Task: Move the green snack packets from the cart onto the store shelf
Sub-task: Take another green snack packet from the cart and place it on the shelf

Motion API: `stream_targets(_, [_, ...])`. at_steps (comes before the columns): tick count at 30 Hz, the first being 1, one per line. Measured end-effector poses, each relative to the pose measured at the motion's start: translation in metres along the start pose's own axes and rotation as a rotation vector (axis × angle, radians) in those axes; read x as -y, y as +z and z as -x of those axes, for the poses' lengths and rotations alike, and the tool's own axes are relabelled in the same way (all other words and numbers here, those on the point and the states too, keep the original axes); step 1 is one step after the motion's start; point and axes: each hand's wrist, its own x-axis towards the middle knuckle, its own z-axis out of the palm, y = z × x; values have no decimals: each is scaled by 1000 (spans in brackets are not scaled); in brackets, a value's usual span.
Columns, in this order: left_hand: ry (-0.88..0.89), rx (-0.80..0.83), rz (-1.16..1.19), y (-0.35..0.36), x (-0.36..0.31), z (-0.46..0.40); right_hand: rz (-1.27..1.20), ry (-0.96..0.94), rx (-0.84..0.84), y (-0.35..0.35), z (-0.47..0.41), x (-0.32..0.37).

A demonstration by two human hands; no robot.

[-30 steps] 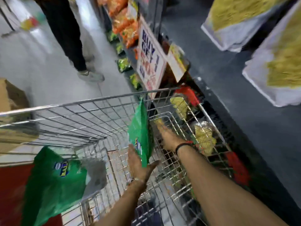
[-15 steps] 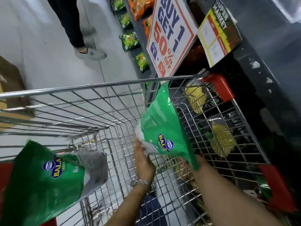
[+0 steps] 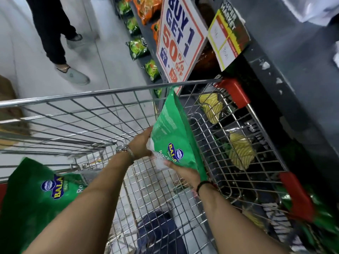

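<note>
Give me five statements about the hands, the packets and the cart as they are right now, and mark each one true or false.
1. Both hands hold one green packet above the cart. True: the left hand grips its side, the right hand its lower end.
2. A second green packet shows at lower left. True.
3. The promo sign reads "Buy 2 Get 1 Free". False: it reads "Buy 1 Get 1 50% off".
4. The cart's corner guards are blue. False: they are red.
5. The held packet already rests on the shelf. False: it is in the air over the cart.
</note>
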Motion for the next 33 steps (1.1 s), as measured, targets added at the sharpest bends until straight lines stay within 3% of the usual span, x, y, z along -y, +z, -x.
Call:
stream_targets(2, [-19,-32,22,3,-4,10,28,-71,-58,-5,16,0])
stream_targets(5, [-35,-35,200,5,-15,40,65,-160,-13,-27,52,0])
stream_targets(9, [56,-13,305,-13,-50,95,47,-321,-25,-51,115,3])
stream_targets(17, [401,279,286,-34,-196,237,82,-743,-155,-76,318,-37])
stream_targets(24, [690,183,406,78,-323,326,-312,-1054,-613,-99,458,-175])
stream_targets(27, [726,253,473,144,-356,334,-365,-1011,-755,-104,484,-228])
stream_targets(33, [799,380,376,235,-403,339,-326,-849,-1096,-141,499,-294])
